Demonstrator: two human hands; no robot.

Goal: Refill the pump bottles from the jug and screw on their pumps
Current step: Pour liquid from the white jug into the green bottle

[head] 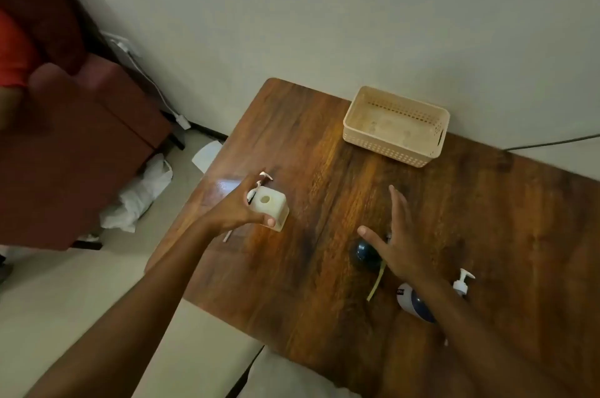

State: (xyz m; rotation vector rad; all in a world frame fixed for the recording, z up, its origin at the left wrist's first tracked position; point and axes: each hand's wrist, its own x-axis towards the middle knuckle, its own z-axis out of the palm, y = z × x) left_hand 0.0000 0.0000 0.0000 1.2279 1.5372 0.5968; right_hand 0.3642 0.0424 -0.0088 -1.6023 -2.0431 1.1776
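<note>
— What does the room look like?
— A plain pale wall point(324, 8) behind a dark wooden table point(324, 267) with a glossy glare patch. Light floor point(48, 316).
— Any furniture?
— A maroon upholstered seat point(81, 154) at left, crumpled white plastic bag point(143, 193) beside it, and a white cable point(152, 86) running down the wall.

Domestic living room: dark wooden table point(341, 235) against plain grey wall point(292, 8); maroon upholstered armchair point(81, 138); cream perforated plastic basket point(396, 126); white charger cable point(152, 86).
</note>
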